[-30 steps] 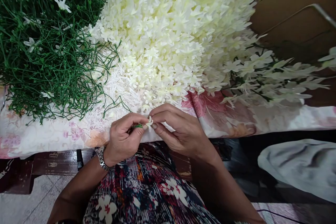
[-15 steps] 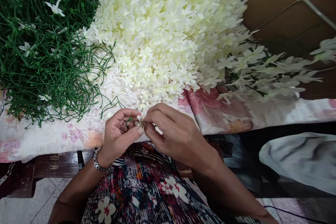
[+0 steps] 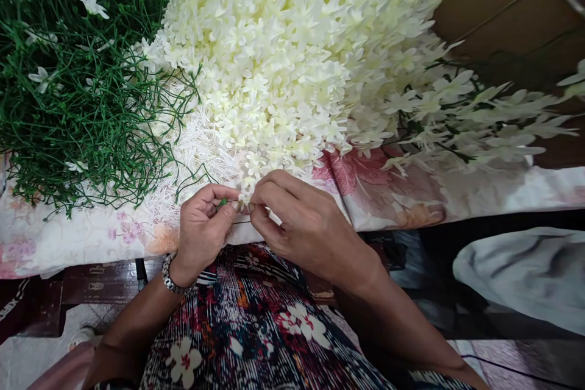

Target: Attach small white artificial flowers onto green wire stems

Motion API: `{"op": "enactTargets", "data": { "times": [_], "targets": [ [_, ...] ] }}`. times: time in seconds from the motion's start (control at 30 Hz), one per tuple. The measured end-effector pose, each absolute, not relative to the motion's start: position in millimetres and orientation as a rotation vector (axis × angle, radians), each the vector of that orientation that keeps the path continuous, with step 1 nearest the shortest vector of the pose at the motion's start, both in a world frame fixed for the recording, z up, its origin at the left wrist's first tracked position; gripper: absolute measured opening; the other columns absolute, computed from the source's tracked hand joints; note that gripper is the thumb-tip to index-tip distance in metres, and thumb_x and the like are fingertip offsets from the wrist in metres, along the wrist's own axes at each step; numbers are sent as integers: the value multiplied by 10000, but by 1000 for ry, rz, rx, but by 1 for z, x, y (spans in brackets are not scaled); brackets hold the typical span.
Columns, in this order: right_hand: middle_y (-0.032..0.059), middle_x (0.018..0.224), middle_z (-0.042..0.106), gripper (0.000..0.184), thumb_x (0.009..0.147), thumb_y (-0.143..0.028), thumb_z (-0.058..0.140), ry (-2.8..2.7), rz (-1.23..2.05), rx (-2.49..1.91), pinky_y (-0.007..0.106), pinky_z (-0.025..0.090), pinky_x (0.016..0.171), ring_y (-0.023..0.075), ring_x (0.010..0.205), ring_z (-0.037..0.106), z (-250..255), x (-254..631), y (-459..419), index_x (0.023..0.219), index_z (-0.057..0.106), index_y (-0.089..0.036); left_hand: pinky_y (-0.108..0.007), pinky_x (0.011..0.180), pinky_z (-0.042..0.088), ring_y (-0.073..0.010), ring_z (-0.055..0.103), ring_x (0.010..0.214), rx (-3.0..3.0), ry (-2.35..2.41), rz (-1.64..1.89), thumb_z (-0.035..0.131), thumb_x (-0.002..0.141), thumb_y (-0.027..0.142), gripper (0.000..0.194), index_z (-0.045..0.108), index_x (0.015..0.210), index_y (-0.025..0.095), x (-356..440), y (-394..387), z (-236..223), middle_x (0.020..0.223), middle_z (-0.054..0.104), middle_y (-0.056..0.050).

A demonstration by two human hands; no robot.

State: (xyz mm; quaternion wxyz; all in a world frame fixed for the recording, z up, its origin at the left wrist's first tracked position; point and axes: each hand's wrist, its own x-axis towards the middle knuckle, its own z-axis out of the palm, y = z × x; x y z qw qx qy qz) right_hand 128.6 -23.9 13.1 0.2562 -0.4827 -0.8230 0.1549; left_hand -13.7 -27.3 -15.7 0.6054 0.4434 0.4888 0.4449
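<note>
My left hand point(image 3: 205, 228) is closed in a pinch on a short green plastic stem point(image 3: 222, 202), most of it hidden in the fingers. Close beside its fingertips, my right hand point(image 3: 311, 228) pinches a small white artificial flower point(image 3: 244, 194). Stem tip and flower meet between the two hands; whether they are joined is too small to tell. Both hands hover at the front edge of a table with a floral cloth point(image 3: 91, 241). Just beyond them rises a big heap of pale cream artificial flowers point(image 3: 274, 61).
A tangled pile of green stems point(image 3: 91, 116) fills the left side, over thin white strands point(image 3: 203, 146). Flowered sprays point(image 3: 484, 116) lie at the right, before a brown box point(image 3: 525, 6) with a bent metal rod. White fabric point(image 3: 525, 274) sits lower right.
My left thumb and fingers have drawn tighter around the stem, and its tip has shifted slightly left. A pinkish shape has come into view at the lower left.
</note>
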Motion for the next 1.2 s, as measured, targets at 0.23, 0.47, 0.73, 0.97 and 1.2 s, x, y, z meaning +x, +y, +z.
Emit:
{"op": "enactTargets", "data": {
  "times": [0.23, 0.47, 0.73, 0.97, 1.2],
  "targets": [
    [40, 684, 461, 129, 780, -125, 381, -2240, 414, -1352, 268, 398, 606, 130, 673, 447, 10, 128, -22, 678, 453, -158, -139, 371, 347, -24, 412, 427, 1091, 1182, 1043, 555, 718, 174, 54, 577, 764, 154, -12, -26, -16, 605, 554, 20],
    [34, 672, 439, 122, 767, -123, 390, -2285, 345, -1382, 262, 374, 576, 127, 640, 412, 10, 127, -20, 662, 440, -162, -168, 498, 460, -65, 545, 550, 1223, 1250, 1078, 543, 711, 124, 54, 582, 742, 143, -7, -25, -14, 646, 608, 2],
    [29, 662, 463, 146, 780, -119, 384, -2113, 474, -1335, 252, 403, 593, 113, 642, 450, 2, 127, -20, 654, 448, -155, -167, 514, 424, -67, 519, 566, 1494, 1310, 1113, 525, 725, 110, 68, 575, 749, 151, -7, -27, -13, 623, 585, 17],
    [24, 665, 492, 84, 730, -82, 444, -1916, 450, -1244, 245, 428, 576, 110, 656, 489, -6, 126, -25, 700, 440, -160, -154, 488, 406, -60, 504, 552, 1527, 1236, 1110, 506, 726, 98, 120, 543, 818, 166, -4, -30, -11, 660, 563, 18],
    [43, 724, 539, 188, 649, -34, 550, -1816, 59, -1179, 237, 473, 582, 118, 698, 527, -14, 120, -33, 777, 474, -149, -124, 465, 397, -38, 486, 538, 1348, 1196, 1118, 529, 729, 138, 140, 522, 863, 180, -4, -35, -6, 725, 548, 22]
  ]
}}
